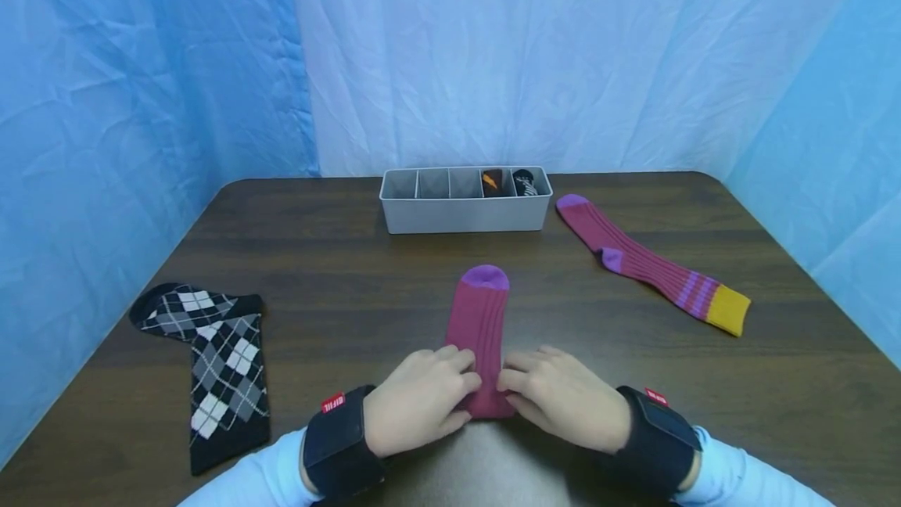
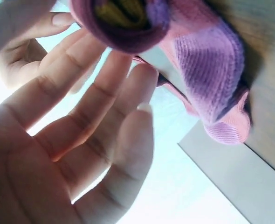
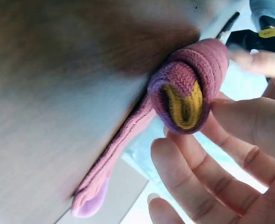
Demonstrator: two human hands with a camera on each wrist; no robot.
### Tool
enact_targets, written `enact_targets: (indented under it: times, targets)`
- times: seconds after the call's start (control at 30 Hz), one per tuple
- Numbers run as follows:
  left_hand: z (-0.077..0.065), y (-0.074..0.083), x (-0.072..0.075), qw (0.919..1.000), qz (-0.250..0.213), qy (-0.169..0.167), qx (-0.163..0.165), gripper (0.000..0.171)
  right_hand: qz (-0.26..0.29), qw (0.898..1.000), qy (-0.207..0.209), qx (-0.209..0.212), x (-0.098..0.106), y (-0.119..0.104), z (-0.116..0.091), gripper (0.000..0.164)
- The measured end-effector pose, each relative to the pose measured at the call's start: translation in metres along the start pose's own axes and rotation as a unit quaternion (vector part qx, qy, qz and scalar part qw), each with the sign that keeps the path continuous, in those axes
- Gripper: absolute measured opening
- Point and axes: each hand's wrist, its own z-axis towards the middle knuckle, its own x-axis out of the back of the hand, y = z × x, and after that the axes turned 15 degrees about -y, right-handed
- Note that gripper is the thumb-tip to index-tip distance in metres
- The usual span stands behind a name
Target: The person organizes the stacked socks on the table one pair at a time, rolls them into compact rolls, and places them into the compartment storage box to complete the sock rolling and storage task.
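A ribbed maroon sock (image 1: pixel 479 319) with a purple toe lies lengthwise at the middle of the table, its near end wound into a roll. My left hand (image 1: pixel 422 397) holds the left side of that roll, fingers curved along its edge. From the right, my right hand (image 1: pixel 570 401) grips the other side between thumb and fingers. In the right wrist view the roll (image 3: pixel 214 60) shows a yellow cuff (image 3: pixel 186 109) coiled at its centre. The left wrist view shows the roll's opposite end above my fingers and a lavender heel patch (image 2: pixel 209 60) beyond.
A grey divided box (image 1: pixel 464 216) stands at the back, with dark rolled socks (image 1: pixel 493 183) in its two right compartments. A matching maroon sock (image 1: pixel 647 264) with a yellow cuff lies flat at right. At left lies a black-and-grey argyle sock (image 1: pixel 228 374), bent at the heel.
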Motion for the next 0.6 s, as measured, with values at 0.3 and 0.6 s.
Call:
enact_targets:
  times: [0.3, 0.6]
  targets:
    - [0.0026, 0.0002, -0.001, 0.9997, -0.02, 0.007, -0.008, 0.014, 0.031, 1.0, 0.003, -0.001, 0.0013, -0.0019, 0.0003, 0.02]
    - [0.0024, -0.005, -0.0013, 0.9866, -0.15, -0.043, -0.048, 0.014, 0.045, 0.998, -0.015, 0.031, 0.0025, -0.0052, -0.0019, 0.034]
